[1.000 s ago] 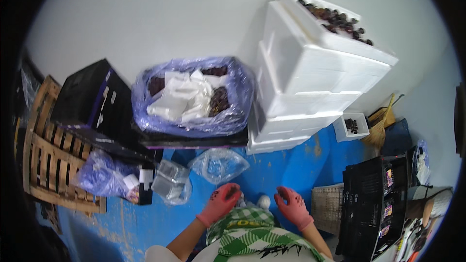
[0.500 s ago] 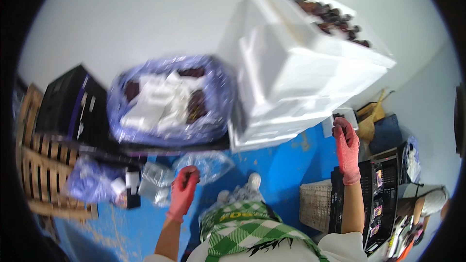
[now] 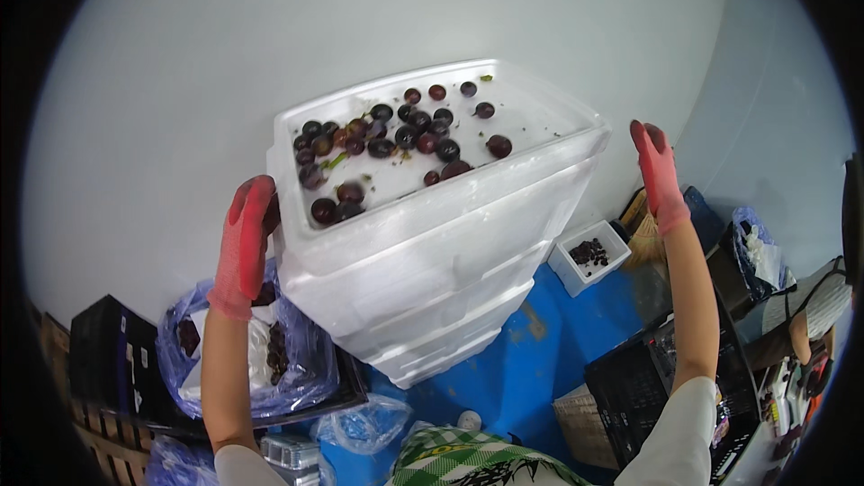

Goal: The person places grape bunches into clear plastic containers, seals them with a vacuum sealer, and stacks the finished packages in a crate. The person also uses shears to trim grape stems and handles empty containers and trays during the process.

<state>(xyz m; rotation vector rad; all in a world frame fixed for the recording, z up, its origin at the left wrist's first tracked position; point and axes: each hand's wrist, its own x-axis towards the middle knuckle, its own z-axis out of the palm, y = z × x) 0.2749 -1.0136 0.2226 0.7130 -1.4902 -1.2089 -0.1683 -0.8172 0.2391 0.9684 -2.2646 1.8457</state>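
Observation:
A tall stack of white foam boxes point(image 3: 432, 243) stands in front of me. Loose dark grapes and bits of stem lie in the shallow tray-like top box point(image 3: 540, 99), mostly toward its left half. My left hand point(image 3: 245, 238), in a pink-red coated glove, is up against the top box's left end, fingers stretched; whether it touches the foam I cannot tell. To the right of the stack my right hand point(image 3: 659, 171), gloved alike, is raised apart from the box, fingers extended and nothing in it.
Left of the stack, a crate lined with purple plastic point(image 3: 310, 369) holds dark grapes and white paper. A small white box of dark grapes point(image 3: 589, 256) sits on the blue floor by a broom point(image 3: 646, 241). Black crates point(image 3: 630, 396) stand lower right, with another person point(image 3: 801, 315) beyond.
My view has swung toward the stack, which now stands central. Both hands have risen from low down to either side of its top box.

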